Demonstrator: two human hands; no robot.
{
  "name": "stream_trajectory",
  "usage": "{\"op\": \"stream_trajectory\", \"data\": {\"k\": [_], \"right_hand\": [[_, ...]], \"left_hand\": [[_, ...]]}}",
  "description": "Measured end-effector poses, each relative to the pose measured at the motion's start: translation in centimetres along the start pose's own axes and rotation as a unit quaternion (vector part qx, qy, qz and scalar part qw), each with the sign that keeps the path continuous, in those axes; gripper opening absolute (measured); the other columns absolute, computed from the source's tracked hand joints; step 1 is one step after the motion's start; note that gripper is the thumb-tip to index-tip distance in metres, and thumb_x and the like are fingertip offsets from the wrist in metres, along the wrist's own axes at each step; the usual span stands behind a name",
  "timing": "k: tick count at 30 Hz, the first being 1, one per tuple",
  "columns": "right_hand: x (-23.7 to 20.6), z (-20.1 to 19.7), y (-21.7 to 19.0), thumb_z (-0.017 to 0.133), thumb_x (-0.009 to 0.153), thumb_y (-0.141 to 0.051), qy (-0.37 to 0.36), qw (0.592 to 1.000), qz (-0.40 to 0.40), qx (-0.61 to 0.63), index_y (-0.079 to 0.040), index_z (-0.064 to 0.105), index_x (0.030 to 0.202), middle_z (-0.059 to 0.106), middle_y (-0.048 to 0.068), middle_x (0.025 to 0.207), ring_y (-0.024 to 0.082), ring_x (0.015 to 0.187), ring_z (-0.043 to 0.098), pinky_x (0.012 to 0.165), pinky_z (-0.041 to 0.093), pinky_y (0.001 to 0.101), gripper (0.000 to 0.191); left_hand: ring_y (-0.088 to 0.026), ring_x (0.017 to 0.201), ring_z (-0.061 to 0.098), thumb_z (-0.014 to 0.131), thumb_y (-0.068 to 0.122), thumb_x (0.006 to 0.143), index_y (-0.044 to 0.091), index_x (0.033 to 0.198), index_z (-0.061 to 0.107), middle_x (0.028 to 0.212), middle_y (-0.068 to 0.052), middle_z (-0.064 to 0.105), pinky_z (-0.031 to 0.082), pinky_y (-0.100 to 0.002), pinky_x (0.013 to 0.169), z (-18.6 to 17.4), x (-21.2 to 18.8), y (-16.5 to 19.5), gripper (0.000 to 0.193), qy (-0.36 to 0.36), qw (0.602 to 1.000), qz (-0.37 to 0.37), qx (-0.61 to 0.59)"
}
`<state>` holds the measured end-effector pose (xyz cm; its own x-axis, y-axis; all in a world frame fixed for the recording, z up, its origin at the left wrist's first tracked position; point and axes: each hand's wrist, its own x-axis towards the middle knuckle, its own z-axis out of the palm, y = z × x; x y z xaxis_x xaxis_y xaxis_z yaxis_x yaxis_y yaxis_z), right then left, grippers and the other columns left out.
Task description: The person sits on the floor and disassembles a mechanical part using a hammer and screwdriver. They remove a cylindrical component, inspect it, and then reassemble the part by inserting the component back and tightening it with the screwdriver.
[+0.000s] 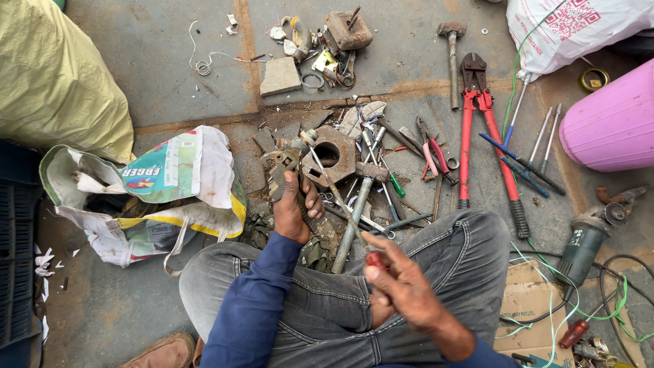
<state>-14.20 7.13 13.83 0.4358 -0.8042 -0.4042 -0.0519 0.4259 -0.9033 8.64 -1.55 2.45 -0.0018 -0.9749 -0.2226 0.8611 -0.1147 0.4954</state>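
Although the fingers hide most of its red handle, a screwdriver (344, 211) is clamped in the right hand (402, 286), its thin shaft running up and to the left to a tip lost among the scrap. The left hand (294, 208) is closed over a rusty metal part (281, 172) just left of that shaft; what lies under the palm cannot be made out. Beside the tip sits a rusted hexagonal block (332, 155) with a round hole, and a hammer (355, 212) leans across the pile. Farther right lie red-handled bolt cutters (477, 129) and pink-handled pliers (430, 151). An angle grinder (587, 240) rests at the right, partly cut off by cables. To the left, a crumpled white sack (177, 184) bears a green and yellow printed panel. A white bag (579, 31) with a red square code is cut off at the top right, above a pink drum (613, 123). A flattened brown cardboard piece (531, 300) lies beside the right knee.
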Motion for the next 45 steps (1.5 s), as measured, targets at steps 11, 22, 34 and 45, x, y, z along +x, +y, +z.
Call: {"op": "stream_trajectory", "data": {"k": [11,22,34,45], "right_hand": [[-0.5,1.5,1.5,0.06,0.1,-0.023,0.016,1.0,0.005,0.013,-0.012,0.035,0.157,0.051,0.0,0.073,0.007,0.056,0.05,0.049,0.045,0.0228,0.064],[1.6,6.9,3.4,0.056,0.103,-0.02,0.046,0.995,-0.02,0.082,-0.007,0.03,0.157,0.05,0.004,0.08,0.006,0.054,0.048,0.046,0.042,0.0208,0.061],[3.2,10.9,4.4,0.056,0.102,-0.017,0.062,0.991,-0.017,0.118,-0.007,0.029,0.156,0.055,0.004,0.087,0.005,0.057,0.048,0.044,0.042,0.021,0.061],[3.7,12.5,5.2,0.056,0.101,-0.015,0.086,0.986,0.004,0.142,-0.015,0.031,0.154,0.052,0.003,0.085,0.006,0.056,0.048,0.044,0.042,0.021,0.059]], "left_hand": [[-0.015,0.056,0.057,0.057,0.054,0.098,0.008,0.095,0.055,0.078,-0.008,0.062,0.048,-0.031,0.052,1.7,-1.1,-1.5,0.046,-0.008,0.999,0.011,0.052],[-0.009,0.05,0.038,0.061,0.061,0.095,0.012,0.096,0.05,0.068,0.001,0.046,0.036,-0.028,0.045,0.3,-0.8,-2.1,0.05,0.104,0.992,0.059,0.029],[-0.011,0.052,0.041,0.055,0.057,0.099,0.006,0.096,0.053,0.073,-0.004,0.048,0.038,-0.03,0.046,-1.6,0.1,-2.4,0.051,0.106,0.989,0.106,0.011],[-0.012,0.048,0.044,0.057,0.061,0.097,0.002,0.085,0.054,0.072,-0.007,0.055,0.038,-0.031,0.042,-2.1,0.7,-3.9,0.06,0.155,0.977,0.134,0.049]]}}
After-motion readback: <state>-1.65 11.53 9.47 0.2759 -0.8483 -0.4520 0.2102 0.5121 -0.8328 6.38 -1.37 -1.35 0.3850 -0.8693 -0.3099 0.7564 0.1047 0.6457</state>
